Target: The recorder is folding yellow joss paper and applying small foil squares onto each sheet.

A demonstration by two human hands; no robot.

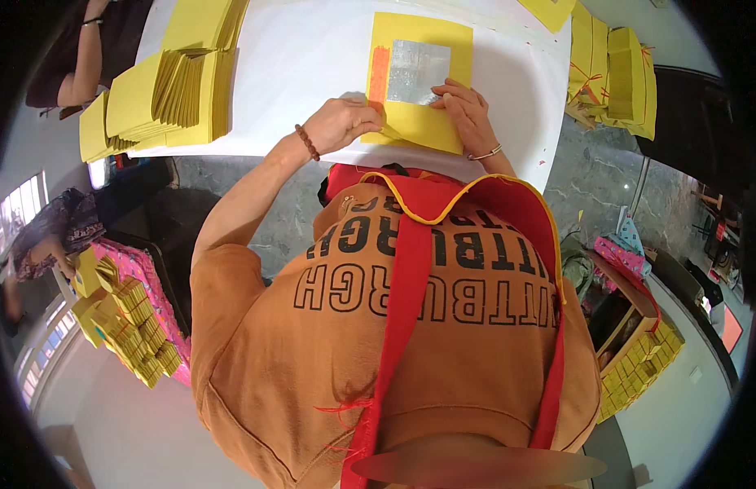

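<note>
On the white table in front of me lies a yellow paper sheet (pixel 423 26), with a silver foil square (pixel 417 69) and a narrow orange strip (pixel 380 72) on its face. My left hand (pixel 343 125) pinches the sheet's near left edge, just below the orange strip, and the paper lifts slightly there. Resting on the sheet's right side is my right hand (pixel 468 116), its fingers stretched out, with the fingertips by the lower right corner of the foil. The underside of the sheet is hidden.
Stacks of folded yellow paper (pixel 178 94) stand on the left of the white table (pixel 288 69). Tied yellow bundles (pixel 610 77) sit beyond its right edge. More bundles (pixel 134 318) lie lower left, near a pink cloth. Another person's arm (pixel 86 61) is at upper left.
</note>
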